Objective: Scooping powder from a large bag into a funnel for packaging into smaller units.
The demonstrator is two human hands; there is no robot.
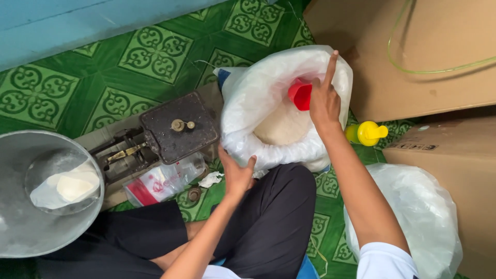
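1. We see the open sack (pixel 258 98) of white powder on the green floor (pixel 150 51), between the scale (pixel 178 129) and a box (pixel 413 57).
2. Our left hand (pixel 236 173) grips the sack's near rim, fingers curled.
3. Our right hand (pixel 323 98) holds the red scoop (pixel 300 94) inside the sack, forefinger straight.

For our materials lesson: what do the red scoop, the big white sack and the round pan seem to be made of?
Red scoop, in the right hand: likely plastic, smooth and glossy. White sack, held by the left hand: thin translucent plastic film, crinkled and shiny. Round pan: metal by its dull grey sheen.
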